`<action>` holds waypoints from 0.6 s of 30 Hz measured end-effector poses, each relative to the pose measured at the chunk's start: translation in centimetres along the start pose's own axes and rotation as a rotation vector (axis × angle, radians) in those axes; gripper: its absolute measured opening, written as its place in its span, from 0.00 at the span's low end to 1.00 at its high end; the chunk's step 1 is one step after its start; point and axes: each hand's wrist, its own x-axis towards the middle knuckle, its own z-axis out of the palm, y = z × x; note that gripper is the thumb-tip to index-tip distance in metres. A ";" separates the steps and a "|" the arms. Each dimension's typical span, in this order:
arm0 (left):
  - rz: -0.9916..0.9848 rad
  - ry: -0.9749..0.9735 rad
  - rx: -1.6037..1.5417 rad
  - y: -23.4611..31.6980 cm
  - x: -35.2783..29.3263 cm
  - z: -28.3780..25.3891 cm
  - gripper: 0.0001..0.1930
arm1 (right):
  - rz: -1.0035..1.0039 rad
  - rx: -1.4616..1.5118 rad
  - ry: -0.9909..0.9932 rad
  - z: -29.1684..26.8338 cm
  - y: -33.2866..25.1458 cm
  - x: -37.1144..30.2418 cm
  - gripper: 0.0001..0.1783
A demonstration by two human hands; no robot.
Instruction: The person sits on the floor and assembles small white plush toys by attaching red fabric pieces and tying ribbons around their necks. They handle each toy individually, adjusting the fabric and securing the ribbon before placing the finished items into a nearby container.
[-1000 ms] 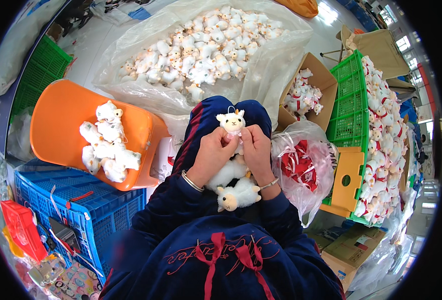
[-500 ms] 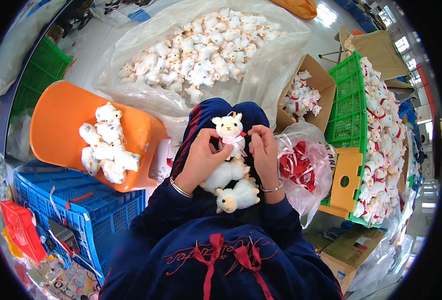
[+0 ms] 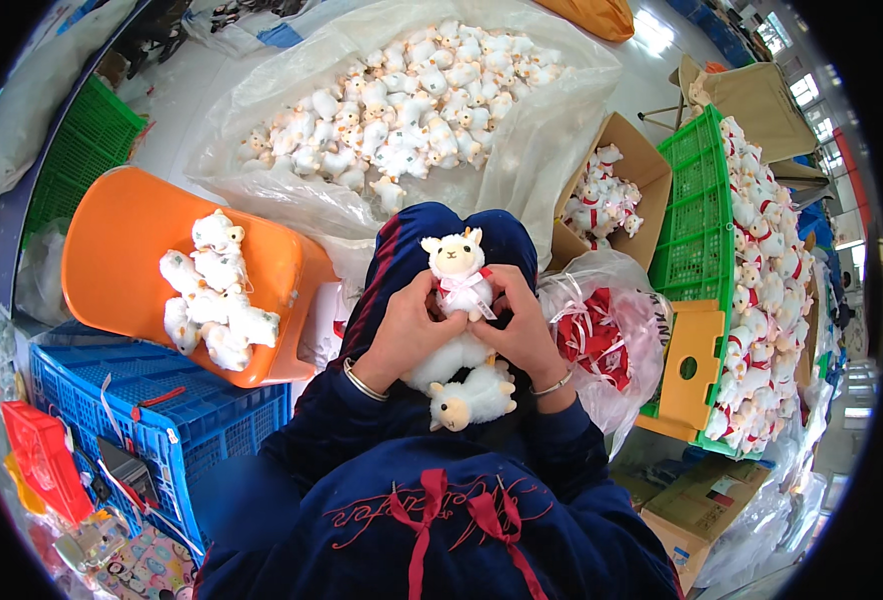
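Over your dark blue trousers (image 3: 510, 232), the fingers of your left hand (image 3: 409, 325) and right hand (image 3: 525, 322) are clamped on the sides of a white plush toy (image 3: 456, 256) wearing a pink bow (image 3: 469, 288). More white plush (image 3: 474, 398) lies just below, nearer your body. Farther out, an orange plastic seat (image 3: 110, 245) bearing toys (image 3: 224, 315) stands left, a clear bag (image 3: 644, 375) of red ribbons (image 3: 594, 338) right.

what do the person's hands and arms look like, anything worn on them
Both the left hand and the right hand are bare, without gloves. Each wrist wears a thin, silvery bangle, the left bangle and the right bangle. The left sleeve and right sleeve are long, dark blue and look velvety, ending near the wrists.
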 end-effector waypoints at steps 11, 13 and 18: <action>0.171 0.024 -0.437 1.6 0.1 1.2 0.26 | 0.051 0.402 0.161 0.1 -1.3 0.0 0.32; 0.182 0.001 -0.564 1.4 -0.3 1.5 0.28 | 0.039 0.350 0.140 -0.5 -1.3 0.0 0.34; 0.160 -0.129 -0.668 1.9 -0.4 1.3 0.30 | -0.106 0.405 0.227 -0.6 -1.3 0.1 0.34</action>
